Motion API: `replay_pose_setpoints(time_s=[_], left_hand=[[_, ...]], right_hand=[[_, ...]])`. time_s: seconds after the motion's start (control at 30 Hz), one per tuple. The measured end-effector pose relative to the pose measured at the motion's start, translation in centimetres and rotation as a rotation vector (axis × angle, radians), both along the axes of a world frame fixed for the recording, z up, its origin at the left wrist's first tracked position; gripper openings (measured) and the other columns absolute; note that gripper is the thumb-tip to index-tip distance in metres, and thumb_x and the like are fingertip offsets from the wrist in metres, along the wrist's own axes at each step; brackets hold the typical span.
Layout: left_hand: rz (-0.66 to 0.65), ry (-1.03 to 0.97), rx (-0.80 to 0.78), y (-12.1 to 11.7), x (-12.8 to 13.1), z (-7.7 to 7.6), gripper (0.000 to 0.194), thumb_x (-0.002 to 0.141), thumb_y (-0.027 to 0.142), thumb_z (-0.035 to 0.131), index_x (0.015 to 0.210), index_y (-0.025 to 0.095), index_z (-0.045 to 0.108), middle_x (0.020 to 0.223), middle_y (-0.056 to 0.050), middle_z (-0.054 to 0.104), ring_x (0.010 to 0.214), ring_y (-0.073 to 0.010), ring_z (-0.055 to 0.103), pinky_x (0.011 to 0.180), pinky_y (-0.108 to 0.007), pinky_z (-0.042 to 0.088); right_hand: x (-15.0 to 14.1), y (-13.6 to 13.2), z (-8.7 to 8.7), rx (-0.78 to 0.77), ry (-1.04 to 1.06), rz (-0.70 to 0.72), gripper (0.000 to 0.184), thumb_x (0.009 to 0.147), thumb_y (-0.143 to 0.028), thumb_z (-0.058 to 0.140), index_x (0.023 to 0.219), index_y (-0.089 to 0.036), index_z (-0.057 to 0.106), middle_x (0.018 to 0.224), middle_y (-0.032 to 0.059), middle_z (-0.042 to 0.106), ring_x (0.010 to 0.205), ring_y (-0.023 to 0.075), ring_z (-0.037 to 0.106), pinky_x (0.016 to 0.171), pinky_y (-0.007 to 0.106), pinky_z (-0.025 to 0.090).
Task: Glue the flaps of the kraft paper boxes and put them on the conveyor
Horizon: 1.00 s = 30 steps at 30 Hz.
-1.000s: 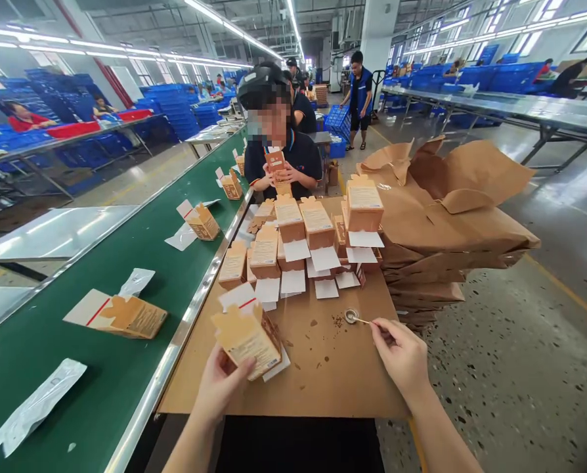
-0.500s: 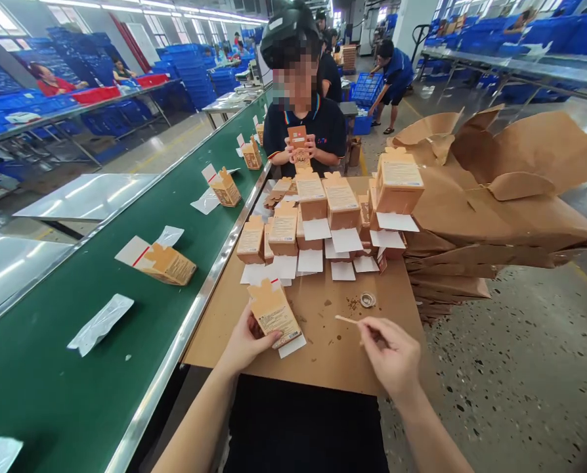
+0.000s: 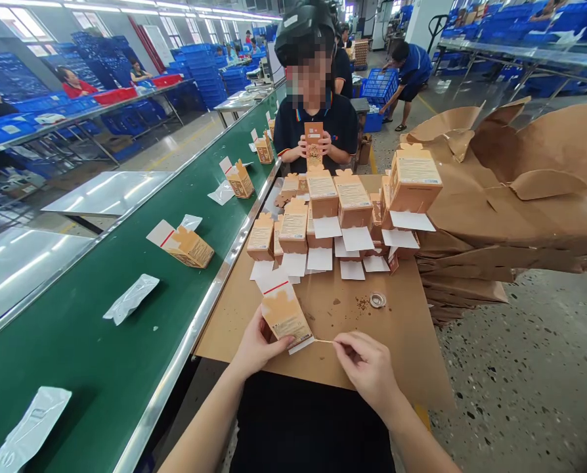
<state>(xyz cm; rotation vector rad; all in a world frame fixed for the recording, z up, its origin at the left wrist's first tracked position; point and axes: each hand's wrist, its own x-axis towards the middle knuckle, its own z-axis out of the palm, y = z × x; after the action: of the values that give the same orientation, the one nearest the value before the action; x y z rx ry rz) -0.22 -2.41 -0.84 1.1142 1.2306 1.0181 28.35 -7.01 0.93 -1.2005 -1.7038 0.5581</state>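
Factory floor, strip lights overhead, green conveyor belt [image 3: 77, 341] along your left. Your open kraft carton [image 3: 280, 315] is tilted in your L hand [image 3: 259, 345], just above the near edge of the cardboard-covered tabletop [image 3: 402, 355]. A white flap w/ red stripe [image 3: 274, 282] stands up at its far end, and a white slip [image 3: 301, 345] pokes from its lower corner. L hand grips the carton's side, apparently to keep that lower edge turned toward your R hand [image 3: 369, 371]. R hand pinches a thin wooden stick [image 3: 326, 341] btwn thumb & fingers, tip right by the slip; can't tell if touching. Hands are apart, only the stick bridging the gap.

Beyond, a small metal cap [image 3: 378, 300] sits near brown specks [image 3: 362, 303], prob. kept within the stick's easy reach. Further on, upright cartons [image 3: 323, 197] w/ white cards [image 3: 357, 238] out front stand in loose rows, seemingly spaced so cards don't overlap. Flattened brown kraft sheets [image 3: 520, 197] are piled on your right. Opposite, a co-worker [image 3: 313, 131] holds a carton [image 3: 314, 144] upright w/ both hands. Cartons [image 3: 190, 246] & foil pouches [image 3: 130, 299] lie spaced out on the belt.
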Motion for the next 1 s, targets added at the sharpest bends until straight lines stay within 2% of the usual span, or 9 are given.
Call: replay_pose_setpoints(time_s=[0.07, 0.2, 0.37, 0.47, 0.57, 0.67, 0.77, 0.87, 1.0], left_hand=[[0.0, 0.095, 0.033, -1.1, 0.2, -0.2, 0.085, 0.071, 0.049, 0.112, 0.143, 0.027, 0.073, 0.14, -0.016, 0.087, 0.134, -0.0427, 0.084, 0.118, -0.058, 0.069], [-0.004, 0.257, 0.045, -2.6, 0.6, -0.8, 0.075, 0.078, 0.047, 0.105, 0.144, 0.036, 0.072, 0.134, -0.011, 0.088, 0.122, -0.0409, 0.086, 0.105, -0.055, 0.071], [-0.016, 0.337, 0.074, -2.6, 1.5, -0.7, 0.074, 0.078, 0.047, 0.101, 0.144, 0.035, 0.069, 0.127, -0.011, 0.089, 0.114, -0.0405, 0.088, 0.1, -0.054, 0.071], [0.063, 0.432, 0.108, -2.4, 0.3, 0.1, 0.071, 0.078, 0.046, 0.099, 0.141, 0.036, 0.07, 0.125, -0.01, 0.089, 0.114, -0.0412, 0.088, 0.102, -0.055, 0.071], [0.285, 0.585, 0.146, -2.1, -4.0, 1.4, 0.069, 0.076, 0.049, 0.097, 0.138, 0.034, 0.068, 0.131, -0.01, 0.089, 0.123, -0.0434, 0.087, 0.107, -0.057, 0.07], [0.587, 0.735, 0.1, -2.3, -10.8, 2.7, 0.068, 0.071, 0.056, 0.097, 0.126, 0.033, 0.064, 0.124, -0.007, 0.088, 0.121, -0.0454, 0.086, 0.106, -0.058, 0.07], [0.838, 0.746, 0.013, -2.3, -17.0, 3.5, 0.078, 0.058, 0.053, 0.104, 0.116, 0.032, 0.057, 0.116, -0.007, 0.085, 0.12, -0.0478, 0.086, 0.103, -0.06, 0.071], [0.951, 0.618, -0.068, -1.5, -20.7, 3.9, 0.08, 0.055, 0.043, 0.104, 0.115, 0.033, 0.053, 0.118, -0.007, 0.083, 0.128, -0.0468, 0.084, 0.114, -0.065, 0.069], [0.948, 0.513, -0.062, -0.3, -21.7, 3.8, 0.086, 0.054, 0.039, 0.106, 0.121, 0.031, 0.052, 0.133, -0.014, 0.081, 0.145, -0.0484, 0.078, 0.129, -0.07, 0.062]], right_hand=[[1.8, -0.8, 0.9, -0.003, 0.013, -0.037, 0.025, 0.116, -0.022, 0.068, 0.095, -0.027, 0.082, 0.08, 0.0017, 0.079, 0.063, 0.0165, 0.072, 0.061, 0.025, 0.06], [4.2, -1.9, 2.2, 0.008, 0.025, -0.126, 0.023, 0.114, -0.022, 0.072, 0.094, -0.028, 0.081, 0.077, -0.0006, 0.077, 0.06, 0.0155, 0.07, 0.06, 0.024, 0.059], [3.8, -1.8, 2.4, -0.003, 0.058, -0.124, 0.023, 0.114, -0.024, 0.074, 0.094, -0.028, 0.082, 0.076, 0.0, 0.077, 0.06, 0.0163, 0.073, 0.06, 0.024, 0.061], [3.1, -1.5, 2.1, 0.014, 0.073, -0.11, 0.023, 0.114, -0.028, 0.076, 0.093, -0.027, 0.085, 0.075, 0.0007, 0.078, 0.058, 0.0161, 0.072, 0.059, 0.024, 0.062], [3.3, -1.5, 1.6, 0.008, 0.09, -0.131, 0.029, 0.116, -0.039, 0.078, 0.092, -0.026, 0.087, 0.073, 0.0024, 0.078, 0.055, 0.0166, 0.072, 0.056, 0.023, 0.063], [4.1, -1.7, 0.9, -0.026, 0.074, -0.148, 0.037, 0.116, -0.05, 0.079, 0.089, -0.026, 0.088, 0.071, 0.0039, 0.077, 0.054, 0.0174, 0.071, 0.055, 0.024, 0.063], [4.8, -1.7, 0.3, -0.045, 0.066, -0.166, 0.035, 0.114, -0.05, 0.082, 0.088, -0.026, 0.089, 0.073, 0.0043, 0.078, 0.054, 0.0174, 0.071, 0.057, 0.024, 0.065], [4.8, -1.1, 0.0, -0.055, 0.086, -0.173, 0.037, 0.112, -0.053, 0.084, 0.088, -0.026, 0.09, 0.073, 0.0049, 0.078, 0.054, 0.0184, 0.072, 0.057, 0.025, 0.066], [4.8, -0.3, 0.2, -0.051, 0.08, -0.159, 0.038, 0.111, -0.056, 0.084, 0.088, -0.027, 0.09, 0.072, 0.0043, 0.078, 0.054, 0.0184, 0.072, 0.056, 0.025, 0.066]])
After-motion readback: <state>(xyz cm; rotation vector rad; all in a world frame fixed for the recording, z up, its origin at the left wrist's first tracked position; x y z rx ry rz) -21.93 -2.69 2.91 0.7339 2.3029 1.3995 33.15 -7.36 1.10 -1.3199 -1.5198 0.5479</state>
